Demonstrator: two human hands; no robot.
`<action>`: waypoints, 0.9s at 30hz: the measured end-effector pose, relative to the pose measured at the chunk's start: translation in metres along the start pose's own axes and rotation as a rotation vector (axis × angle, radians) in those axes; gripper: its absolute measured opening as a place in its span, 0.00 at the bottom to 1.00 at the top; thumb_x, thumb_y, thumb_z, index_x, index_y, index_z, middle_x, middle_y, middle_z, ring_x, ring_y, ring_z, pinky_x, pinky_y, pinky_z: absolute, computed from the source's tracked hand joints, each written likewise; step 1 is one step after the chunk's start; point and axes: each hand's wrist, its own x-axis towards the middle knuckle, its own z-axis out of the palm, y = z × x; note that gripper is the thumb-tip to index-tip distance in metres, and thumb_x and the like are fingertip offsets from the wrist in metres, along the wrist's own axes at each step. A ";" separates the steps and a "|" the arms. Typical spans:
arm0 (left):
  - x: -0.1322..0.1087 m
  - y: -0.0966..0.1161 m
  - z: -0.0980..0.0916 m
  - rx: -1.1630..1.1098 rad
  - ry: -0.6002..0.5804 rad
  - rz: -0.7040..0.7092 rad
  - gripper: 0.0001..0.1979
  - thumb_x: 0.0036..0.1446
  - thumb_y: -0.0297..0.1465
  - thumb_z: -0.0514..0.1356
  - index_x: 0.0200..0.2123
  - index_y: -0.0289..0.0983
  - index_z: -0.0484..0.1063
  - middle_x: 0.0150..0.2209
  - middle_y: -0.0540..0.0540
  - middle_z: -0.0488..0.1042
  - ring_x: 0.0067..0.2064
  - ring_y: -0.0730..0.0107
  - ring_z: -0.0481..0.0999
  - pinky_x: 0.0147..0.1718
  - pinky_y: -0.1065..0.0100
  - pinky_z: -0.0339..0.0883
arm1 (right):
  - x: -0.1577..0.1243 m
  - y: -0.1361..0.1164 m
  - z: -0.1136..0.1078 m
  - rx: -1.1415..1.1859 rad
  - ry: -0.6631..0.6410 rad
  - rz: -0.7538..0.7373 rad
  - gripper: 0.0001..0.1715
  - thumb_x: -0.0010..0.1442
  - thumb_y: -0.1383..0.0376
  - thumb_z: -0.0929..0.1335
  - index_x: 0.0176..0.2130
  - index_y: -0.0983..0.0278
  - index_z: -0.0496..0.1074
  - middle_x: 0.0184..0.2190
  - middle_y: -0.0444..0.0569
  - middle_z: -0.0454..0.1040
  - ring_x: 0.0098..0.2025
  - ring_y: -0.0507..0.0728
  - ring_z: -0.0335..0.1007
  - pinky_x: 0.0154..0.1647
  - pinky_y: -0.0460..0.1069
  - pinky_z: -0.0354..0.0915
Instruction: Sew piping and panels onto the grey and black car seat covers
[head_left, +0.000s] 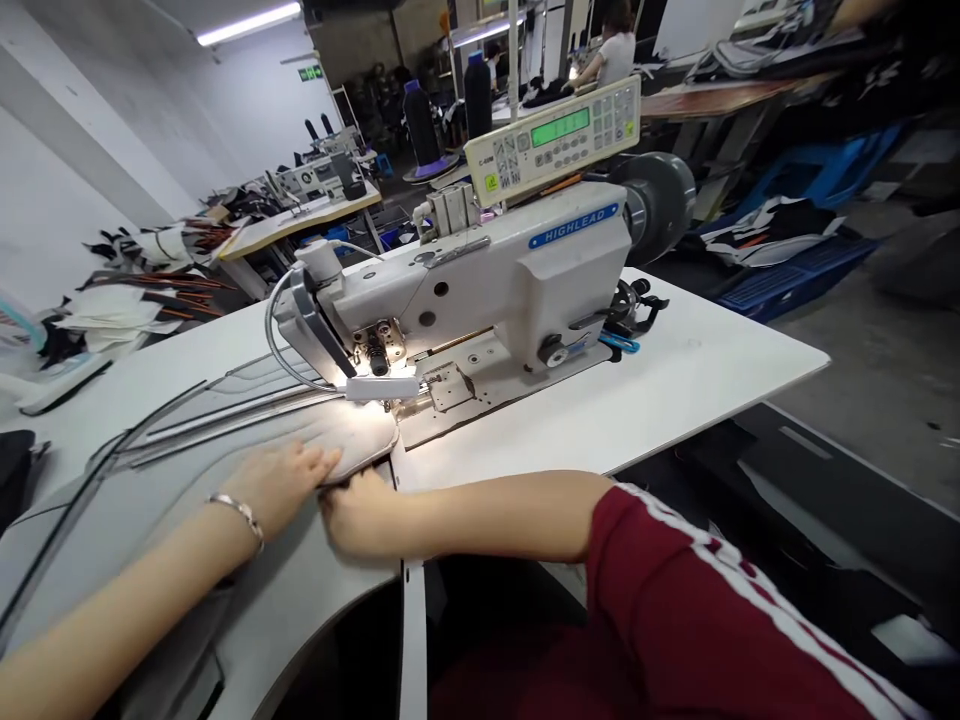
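On the white tabletop (517, 435), by the sewing machine (480, 275) whose blue label (574, 226) reads HIGHLEAD, I see grey fabric (202, 465). My left hand (289, 482) lies flat on it, unclenched; my right hand (365, 515) curls at its near edge, and from here I cannot tell whether it clamps.

HIGHLEAD on sewing machine (480, 285), C-60M on panel (514, 145)

Left of the sewing machine (480, 270), my matt cloth (187, 470) lies on a smooth desk (697, 350). The sewing machine's painted metal has a soft sheen; the control panel (517, 150) above it is plastic. Nearer me than the machine, my bracelet (247, 513) is shiny metal, my sleeve (667, 600) matt fabric.
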 end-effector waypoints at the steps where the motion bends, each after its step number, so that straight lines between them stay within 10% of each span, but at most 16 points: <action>1: -0.004 0.005 0.011 0.024 0.017 0.004 0.32 0.52 0.15 0.45 0.56 0.39 0.72 0.38 0.37 0.76 0.39 0.55 0.75 0.31 0.61 0.68 | -0.015 -0.002 -0.006 0.035 -0.031 -0.035 0.07 0.58 0.71 0.64 0.35 0.66 0.73 0.36 0.54 0.75 0.31 0.57 0.71 0.29 0.52 0.70; 7: 0.008 0.039 0.027 0.097 0.162 -0.142 0.31 0.56 0.18 0.43 0.59 0.40 0.68 0.40 0.35 0.73 0.35 0.55 0.74 0.25 0.62 0.65 | -0.084 0.030 -0.023 -0.028 0.004 -0.105 0.08 0.58 0.77 0.62 0.36 0.70 0.69 0.32 0.54 0.71 0.35 0.55 0.69 0.41 0.51 0.68; 13: 0.051 0.043 0.014 -0.001 0.081 -0.056 0.30 0.51 0.19 0.48 0.57 0.40 0.69 0.44 0.36 0.72 0.33 0.60 0.73 0.24 0.64 0.62 | -0.077 0.044 0.008 -0.093 0.075 -0.254 0.11 0.62 0.75 0.60 0.30 0.64 0.65 0.26 0.46 0.69 0.26 0.53 0.64 0.26 0.47 0.56; 27: 0.074 0.025 0.036 -0.104 -0.006 -0.062 0.34 0.46 0.15 0.48 0.56 0.41 0.68 0.43 0.41 0.73 0.31 0.62 0.73 0.22 0.66 0.55 | -0.079 0.052 0.027 -0.060 0.215 -0.153 0.11 0.60 0.74 0.63 0.27 0.64 0.64 0.27 0.47 0.71 0.31 0.53 0.68 0.35 0.47 0.64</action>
